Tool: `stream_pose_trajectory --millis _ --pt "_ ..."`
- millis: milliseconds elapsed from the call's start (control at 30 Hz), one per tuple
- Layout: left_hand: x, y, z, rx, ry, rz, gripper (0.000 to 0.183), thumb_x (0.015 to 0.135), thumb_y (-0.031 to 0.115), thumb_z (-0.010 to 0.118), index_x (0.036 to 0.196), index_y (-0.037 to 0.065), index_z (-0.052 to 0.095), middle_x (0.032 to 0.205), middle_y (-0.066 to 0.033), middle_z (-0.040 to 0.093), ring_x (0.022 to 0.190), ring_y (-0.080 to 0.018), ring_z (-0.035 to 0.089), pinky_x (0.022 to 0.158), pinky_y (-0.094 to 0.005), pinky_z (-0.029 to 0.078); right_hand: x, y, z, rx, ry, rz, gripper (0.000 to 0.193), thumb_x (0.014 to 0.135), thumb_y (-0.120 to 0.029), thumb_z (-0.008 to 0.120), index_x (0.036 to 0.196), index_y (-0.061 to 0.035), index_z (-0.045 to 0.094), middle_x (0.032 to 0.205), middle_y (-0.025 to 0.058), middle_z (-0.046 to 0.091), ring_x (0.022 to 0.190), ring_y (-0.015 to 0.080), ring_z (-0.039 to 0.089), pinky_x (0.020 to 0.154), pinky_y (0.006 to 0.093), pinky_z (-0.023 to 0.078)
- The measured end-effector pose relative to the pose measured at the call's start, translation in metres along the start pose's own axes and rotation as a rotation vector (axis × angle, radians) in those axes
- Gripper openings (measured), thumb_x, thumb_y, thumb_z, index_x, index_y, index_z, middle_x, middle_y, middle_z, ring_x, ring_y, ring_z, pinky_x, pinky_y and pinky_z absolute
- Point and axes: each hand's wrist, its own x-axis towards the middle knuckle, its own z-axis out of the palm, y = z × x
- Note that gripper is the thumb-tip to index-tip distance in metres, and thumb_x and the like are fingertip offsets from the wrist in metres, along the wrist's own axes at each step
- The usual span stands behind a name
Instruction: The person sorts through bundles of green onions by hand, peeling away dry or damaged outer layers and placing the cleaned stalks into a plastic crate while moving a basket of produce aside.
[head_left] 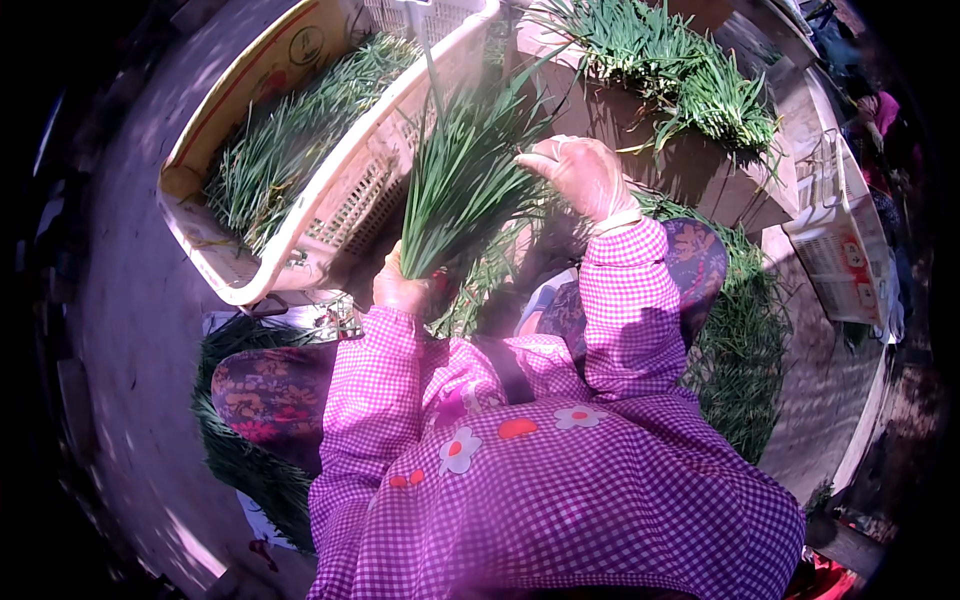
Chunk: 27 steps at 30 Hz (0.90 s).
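Observation:
My left hand (403, 290) grips the base of a bunch of long green leaves (462, 180), held upright in front of me. Wearing a thin pale glove, my right hand (582, 175) rests against the right side of the bunch near its upper leaves, fingers spread along them. Both arms wear pink checked sleeves. The bunch fans out above the edge of a cream plastic crate (352, 190) on my left.
The crate holds more green leaves (280, 150). Another pile of greens (690, 80) lies on a brown surface ahead. Cut greens (745, 340) cover the ground at my right and lower left. A white crate (835, 250) stands far right, near another person (878, 115).

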Motion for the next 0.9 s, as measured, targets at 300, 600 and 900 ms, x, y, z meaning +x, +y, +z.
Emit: stream_pose_trajectory --millis 300,600,900 --pt "-0.001 -0.009 -0.012 0.39 0.094 0.166 0.035 0.072 0.018 0.072 0.105 0.013 0.062 0.093 -0.0006 0.068 0.084 -0.0087 0.062 0.077 -0.0221 0.048 0.008 0.022 -0.008 0.773 0.486 0.558 0.015 0.085 -0.017 0.061 0.087 -0.0043 0.068 0.076 0.003 0.067 0.065 0.011 0.059 0.064 0.0269 0.047" --pt "-0.005 -0.003 -0.011 0.609 0.088 0.28 0.035 0.069 0.026 0.075 0.102 0.021 0.064 0.092 0.0016 0.068 0.082 -0.0124 0.064 0.074 -0.0259 0.049 0.01 -0.005 -0.017 -0.182 0.472 -0.134 0.022 0.074 -0.026 0.068 0.091 -0.0122 0.068 0.091 0.0026 0.065 0.086 0.0199 0.059 0.08 0.0333 0.044" --pt "-0.015 0.02 -0.026 0.824 0.186 0.45 0.043 0.07 0.014 0.073 0.11 0.023 0.059 0.096 -0.0031 0.067 0.088 -0.0192 0.065 0.076 -0.0294 0.049 0.006 0.007 0.005 0.243 0.462 0.217 0.017 0.079 -0.025 0.065 0.078 -0.0075 0.067 0.073 0.0083 0.064 0.073 0.0246 0.06 0.07 0.0338 0.045"
